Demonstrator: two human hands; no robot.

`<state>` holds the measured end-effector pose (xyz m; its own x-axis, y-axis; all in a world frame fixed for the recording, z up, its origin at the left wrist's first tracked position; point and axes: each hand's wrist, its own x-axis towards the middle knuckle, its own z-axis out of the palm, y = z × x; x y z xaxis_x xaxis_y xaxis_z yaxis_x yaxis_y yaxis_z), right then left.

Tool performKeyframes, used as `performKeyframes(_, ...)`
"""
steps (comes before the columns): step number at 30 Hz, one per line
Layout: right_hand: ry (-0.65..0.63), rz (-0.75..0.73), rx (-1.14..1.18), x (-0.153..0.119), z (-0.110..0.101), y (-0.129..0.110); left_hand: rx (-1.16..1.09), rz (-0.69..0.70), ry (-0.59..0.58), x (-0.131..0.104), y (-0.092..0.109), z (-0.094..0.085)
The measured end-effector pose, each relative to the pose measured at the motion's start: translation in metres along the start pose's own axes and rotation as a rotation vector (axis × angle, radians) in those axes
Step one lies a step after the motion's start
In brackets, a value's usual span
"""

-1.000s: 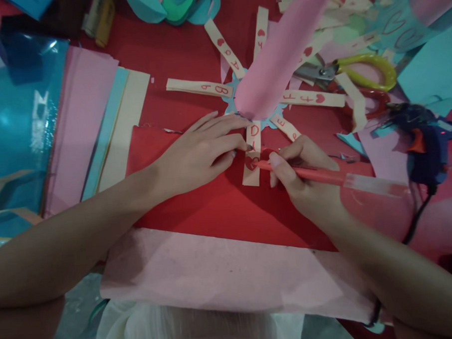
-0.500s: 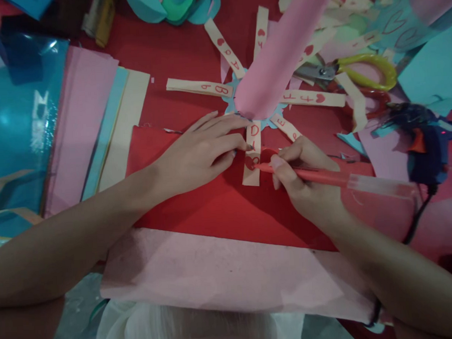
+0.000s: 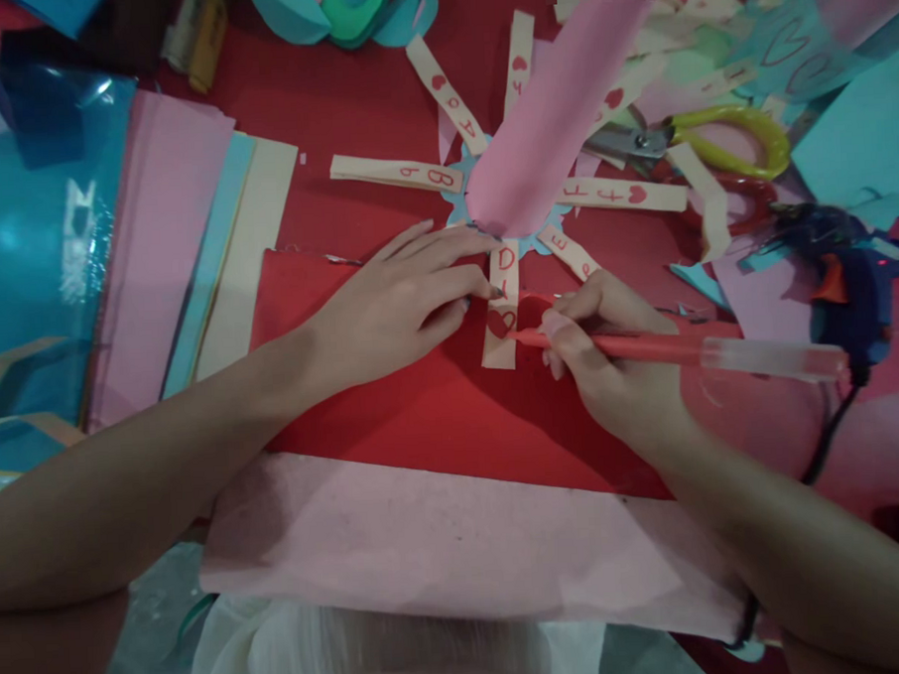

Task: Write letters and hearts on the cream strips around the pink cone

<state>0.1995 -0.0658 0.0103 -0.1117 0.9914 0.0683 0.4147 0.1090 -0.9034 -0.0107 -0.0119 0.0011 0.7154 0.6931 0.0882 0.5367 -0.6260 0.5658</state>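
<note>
A red felt-tip pen [image 3: 644, 346] lies pinched in my right hand [image 3: 618, 354], its tip at the right edge of a cream paper strip [image 3: 500, 355]. That strip carries a red "D", a smaller letter and a red heart with a small unfilled part. My left hand [image 3: 410, 294] lies flat with fingers spread, its fingertips pressing the strip near the letters. The strip joins a scalloped light-blue paper disc [image 3: 457, 209], from which several other lettered strips fan out. A rolled pink paper tube [image 3: 521, 175] stands on the disc and hides part of it.
Yellow-handled scissors [image 3: 754, 143] and a dark blue glue gun [image 3: 853, 280] lie to the right, near paper scraps. Pink sheets [image 3: 165, 220] and a shiny blue packet [image 3: 50, 245] are on the left. Red card [image 3: 394, 429] lies under my hands.
The pen tip has drawn back slightly to the right off the heart, and more of the heart is filled in red. My left hand has stayed in place.
</note>
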Motion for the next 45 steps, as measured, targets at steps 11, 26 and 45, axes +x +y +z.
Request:
performKeyframes(11, 0.072, 0.045, 0.112, 0.0002, 0.0002, 0.0058, -0.019, 0.011, 0.009, 0.0003, -0.0002, 0.0002)
performKeyframes(26, 0.115, 0.042, 0.143, 0.0017, 0.0029, 0.0046, 0.0, -0.005, -0.013, 0.0004, 0.0, -0.0008)
performKeyframes(45, 0.062, 0.032, -0.017, -0.0012, 0.0017, 0.0026, -0.004, -0.016, -0.008, 0.0003, 0.0011, -0.0005)
